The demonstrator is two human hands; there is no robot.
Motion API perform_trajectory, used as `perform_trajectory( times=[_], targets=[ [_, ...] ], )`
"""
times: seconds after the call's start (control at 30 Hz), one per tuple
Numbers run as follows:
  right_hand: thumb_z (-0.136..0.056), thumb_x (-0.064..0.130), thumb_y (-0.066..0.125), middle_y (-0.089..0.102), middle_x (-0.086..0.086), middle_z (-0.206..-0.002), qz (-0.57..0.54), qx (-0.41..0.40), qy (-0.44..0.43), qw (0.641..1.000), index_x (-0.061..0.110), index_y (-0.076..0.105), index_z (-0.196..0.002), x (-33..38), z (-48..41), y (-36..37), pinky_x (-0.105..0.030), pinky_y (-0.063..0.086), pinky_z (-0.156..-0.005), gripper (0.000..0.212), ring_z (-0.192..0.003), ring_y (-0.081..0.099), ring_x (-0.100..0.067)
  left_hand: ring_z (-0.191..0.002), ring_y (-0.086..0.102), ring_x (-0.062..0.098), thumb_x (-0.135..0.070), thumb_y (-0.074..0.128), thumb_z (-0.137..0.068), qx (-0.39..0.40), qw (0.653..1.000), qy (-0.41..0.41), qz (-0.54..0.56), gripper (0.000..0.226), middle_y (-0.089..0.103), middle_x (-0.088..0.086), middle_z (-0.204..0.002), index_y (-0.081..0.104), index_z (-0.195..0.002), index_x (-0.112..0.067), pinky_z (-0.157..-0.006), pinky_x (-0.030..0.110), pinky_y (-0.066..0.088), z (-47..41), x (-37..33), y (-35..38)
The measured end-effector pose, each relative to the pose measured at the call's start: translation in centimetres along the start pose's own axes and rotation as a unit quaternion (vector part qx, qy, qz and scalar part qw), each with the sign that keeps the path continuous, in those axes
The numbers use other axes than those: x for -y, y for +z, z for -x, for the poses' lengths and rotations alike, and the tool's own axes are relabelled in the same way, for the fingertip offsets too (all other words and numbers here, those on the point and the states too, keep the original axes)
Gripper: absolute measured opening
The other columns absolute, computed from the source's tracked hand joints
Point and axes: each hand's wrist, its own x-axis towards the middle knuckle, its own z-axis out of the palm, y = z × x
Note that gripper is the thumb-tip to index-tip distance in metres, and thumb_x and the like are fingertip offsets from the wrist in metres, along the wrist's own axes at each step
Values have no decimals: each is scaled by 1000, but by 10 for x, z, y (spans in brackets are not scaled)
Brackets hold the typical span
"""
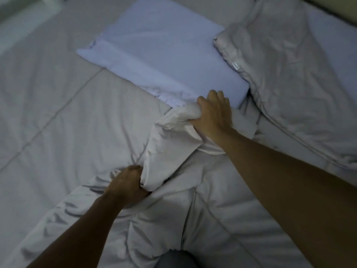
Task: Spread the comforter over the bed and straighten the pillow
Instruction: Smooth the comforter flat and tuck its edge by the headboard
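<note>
Plainly, the white comforter [170, 144] lies bunched across the middle of the bed, with a thick fold of it raised between the two hands. The left hand [125, 182] has its fingers curled tight round the near end of that fold. The right hand [214, 115] grips the far end, thumb over a wad of cloth and fingers bent down beyond it, just at the pillow's near edge. The pale blue pillow [154, 55] lies flat and askew, its right side against a heaped mass of white bedding [289, 78] with a small tag [235, 66] on its seam. A quilted white covering [38, 97] stretches off to the left — comforter or mattress pad, I cannot tell.
</note>
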Motion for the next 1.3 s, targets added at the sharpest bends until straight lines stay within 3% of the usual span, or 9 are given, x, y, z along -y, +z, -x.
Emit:
perform_trajectory(
  times=[0.1, 0.17, 0.27, 0.53, 0.77, 0.9, 1.0, 1.13, 1.3],
  targets=[
    [-73, 30, 77, 58, -15, -104, -79, 28, -1, 996, 10, 59, -99, 5, 57, -35, -40, 44, -76, 37, -97, 58, -37, -115, 62, 28, -60, 59, -71, 44, 999, -12, -23, 63, 67, 2, -124, 57, -127, -30, -92, 34, 50, 40, -19, 4],
    [-77, 28, 74, 59, -11, -105, -97, 54, 51, 993, 15, 48, -104, 12, 106, -59, -38, 45, -67, 40, -92, 61, -36, -114, 62, 30, -61, 58, -74, 52, 996, -4, -76, 71, 65, 5, -125, 44, -135, -28, -93, 38, 50, 71, -34, 9],
    [-79, 28, 70, 62, -10, -105, -108, 53, 108, 987, 20, 42, -111, 24, 187, -91, -40, 51, -70, 43, -88, 63, -35, -105, 63, 31, -63, 60, -74, 27, 997, 10, -73, 77, 64, 9, -117, 34, -133, -23, -86, 39, 50, 128, -53, 15],
    [-77, 19, 69, 65, -7, -100, -127, 72, 223, 964, 24, 51, -109, 49, 419, -159, -31, 40, -67, 37, -92, 63, -33, -114, 61, 26, -71, 61, -71, 105, 982, 56, -150, 73, 63, 3, -130, 51, -132, -33, -90, 33, 48, 293, -87, 47],
    [-71, 24, 72, 67, -7, -98, -169, 160, 268, 935, 26, 53, -105, 52, 579, -204, -31, 44, -65, 39, -89, 65, -32, -123, 57, 26, -91, 45, -63, 160, 970, 57, -177, 94, 58, 1, -139, 49, -138, -35, -98, 38, 45, 411, -121, 100],
    [-78, 23, 69, 66, -7, -117, -152, 198, 268, 930, 29, 55, -127, 48, 644, -228, -32, 47, -79, 52, -103, 63, -32, -115, 61, 23, -75, 60, -72, 213, 971, 56, -94, 74, 65, 3, -129, 61, -128, -27, -88, 29, 44, 466, -139, 132],
    [-72, 22, 75, 64, -2, -120, -140, 235, 261, 926, 32, 55, -130, 46, 689, -250, -35, 51, -84, 62, -105, 62, -29, -111, 61, 20, -58, 72, -74, 235, 969, 60, -43, 62, 66, 4, -125, 63, -124, -21, -85, 25, 42, 502, -154, 155],
    [-76, 19, 68, 65, -3, -112, -100, 274, 236, 927, 30, 59, -119, 37, 759, -287, -38, 53, -81, 45, -99, 63, -28, -123, 53, 26, -56, 71, -75, 254, 963, 60, -65, 80, 53, 7, -140, 39, -141, -23, -100, 35, 42, 544, -172, 195],
    [-82, 22, 64, 65, -7, -119, -69, 315, 240, 916, 31, 60, -125, 19, 880, -314, -38, 54, -85, 44, -103, 64, -29, -143, 33, 28, -55, 59, -86, 308, 934, 79, -160, 86, 28, 7, -159, 17, -155, -25, -115, 37, 29, 605, -203, 266]
  ],
)
